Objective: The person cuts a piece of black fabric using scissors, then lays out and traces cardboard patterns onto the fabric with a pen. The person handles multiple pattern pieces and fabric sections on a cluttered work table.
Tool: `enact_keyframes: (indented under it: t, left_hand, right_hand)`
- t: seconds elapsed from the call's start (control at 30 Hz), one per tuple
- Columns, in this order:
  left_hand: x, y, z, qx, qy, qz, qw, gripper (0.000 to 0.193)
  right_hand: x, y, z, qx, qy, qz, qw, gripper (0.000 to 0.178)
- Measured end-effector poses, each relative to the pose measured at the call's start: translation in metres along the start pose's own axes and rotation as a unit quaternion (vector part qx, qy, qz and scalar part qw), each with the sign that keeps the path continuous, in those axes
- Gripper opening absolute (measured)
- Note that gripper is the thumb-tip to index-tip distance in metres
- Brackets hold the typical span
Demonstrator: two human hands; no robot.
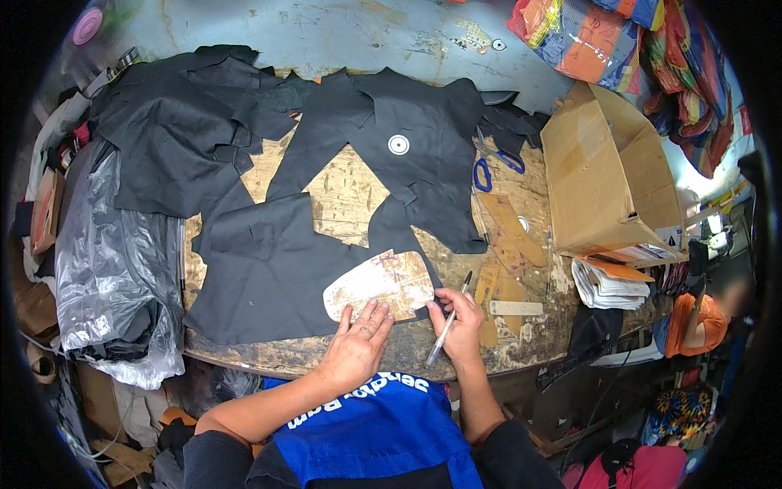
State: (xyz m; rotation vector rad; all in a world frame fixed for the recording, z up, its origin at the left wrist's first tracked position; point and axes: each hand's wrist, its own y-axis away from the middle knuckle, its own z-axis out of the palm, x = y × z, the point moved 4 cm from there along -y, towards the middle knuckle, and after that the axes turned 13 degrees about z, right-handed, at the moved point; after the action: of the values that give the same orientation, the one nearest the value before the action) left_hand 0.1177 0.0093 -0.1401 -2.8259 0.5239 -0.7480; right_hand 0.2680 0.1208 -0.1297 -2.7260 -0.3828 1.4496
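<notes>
Cardboard pattern (380,285), worn, tan, rounded like a shoe-part template, lies flat on black fabric (269,281) near the front edge of the worktop (346,191). Left hand (356,342) lies flat, fingers spread, pressing the pattern's near edge; not gripping anything. Right hand (458,319) is closed around a pen (448,319), tip pointing away from the body, just beside the pattern's right end. To trace well, judged from this: keep the left palm's weight on so the template doesn't slip on the limp cloth, and run the pen tight against the edge.

Fabric is matte black, cut into irregular panels, overlapping across the middle and back of the worktop; a small white disc (398,144) sits on one piece. Worktop is scarred, stained wood. Blue-handled scissors (486,169) and more brown cardboard pieces (509,232) lie toward the right side. Open cardboard box (607,175) stands at the right edge; grey plastic bag (110,269) hangs off the left edge.
</notes>
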Motion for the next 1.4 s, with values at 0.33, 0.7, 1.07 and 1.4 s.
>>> enact_keyframes:
  t: [0.33, 0.7, 1.07, 1.4]
  left_hand:
    - [-0.020, -0.013, -0.020, 0.041, 0.119, 0.010, 0.992, 0.028]
    - [-0.107, -0.107, -0.048, 0.147, -0.022, -0.237, 0.960, 0.054]
    - [-0.129, -0.112, -0.052, 0.184, 0.525, -0.202, 0.806, 0.044]
    - [-0.096, -0.107, -0.053, 0.038, 0.023, -0.203, 0.978, 0.045]
  right_hand:
    - [0.015, 0.012, 0.013, -0.111, -0.343, 0.186, 0.914, 0.042]
    - [0.048, 0.013, -0.043, 0.211, -0.499, 0.171, 0.823, 0.051]
    - [0.051, 0.011, -0.083, 0.157, -0.611, 0.238, 0.739, 0.059]
    - [0.017, 0.015, -0.076, 0.158, -0.540, 0.188, 0.805, 0.067]
